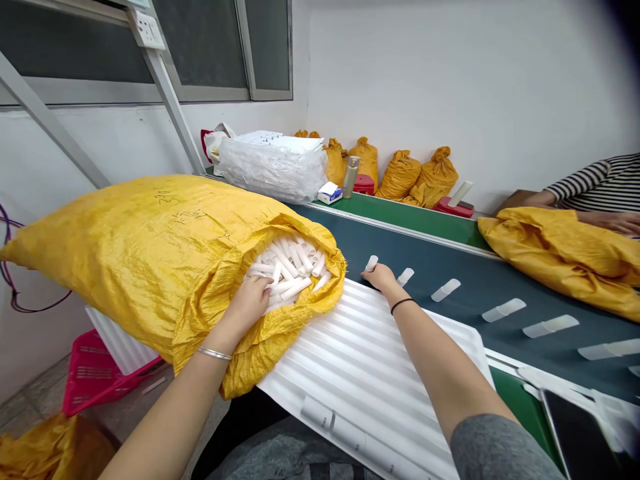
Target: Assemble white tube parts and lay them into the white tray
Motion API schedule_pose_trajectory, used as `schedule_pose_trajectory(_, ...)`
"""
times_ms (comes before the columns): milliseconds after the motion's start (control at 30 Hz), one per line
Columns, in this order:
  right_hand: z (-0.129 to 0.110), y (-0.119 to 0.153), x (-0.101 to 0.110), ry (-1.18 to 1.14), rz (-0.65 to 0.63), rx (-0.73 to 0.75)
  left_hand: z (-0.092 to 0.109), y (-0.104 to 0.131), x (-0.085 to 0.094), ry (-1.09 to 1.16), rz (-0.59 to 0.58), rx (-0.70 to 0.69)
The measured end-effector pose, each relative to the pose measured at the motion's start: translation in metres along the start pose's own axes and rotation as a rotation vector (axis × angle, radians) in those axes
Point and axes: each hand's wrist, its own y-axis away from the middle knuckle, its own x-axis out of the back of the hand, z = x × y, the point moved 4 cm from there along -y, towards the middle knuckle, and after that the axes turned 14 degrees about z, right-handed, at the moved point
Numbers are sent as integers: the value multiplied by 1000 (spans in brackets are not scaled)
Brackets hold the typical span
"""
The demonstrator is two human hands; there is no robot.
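A large yellow woven sack (150, 227) lies on its side at the left, its mouth open toward the middle and full of white plastic tubes (293, 267). My left hand (253, 300) is at the mouth, its fingers closed against the tubes; whether one is gripped is hard to make out. Out over the dark belt (415, 257), my right hand (381, 277) holds an upright white tube (371, 263) at the belt's near side. To its right, several similar tubes (504, 310) stand spaced in a row. A white ribbed panel (350, 373) lies under the sack's mouth and my right forearm.
Beyond the belt are tied yellow sacks (400, 175), a bottle (351, 177), a small box (330, 193) and a plastic-wrapped stack (273, 167). At right, a person in a striped sleeve (585, 180) is behind a yellow sack (560, 250). A phone (577, 433) lies lower right; a pink basket (100, 373) lower left.
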Motion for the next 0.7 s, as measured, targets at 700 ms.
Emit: schedule_pose_trajectory(700, -54, 260, -8, -455, -127, 783, 61, 17, 45, 415, 268, -156)
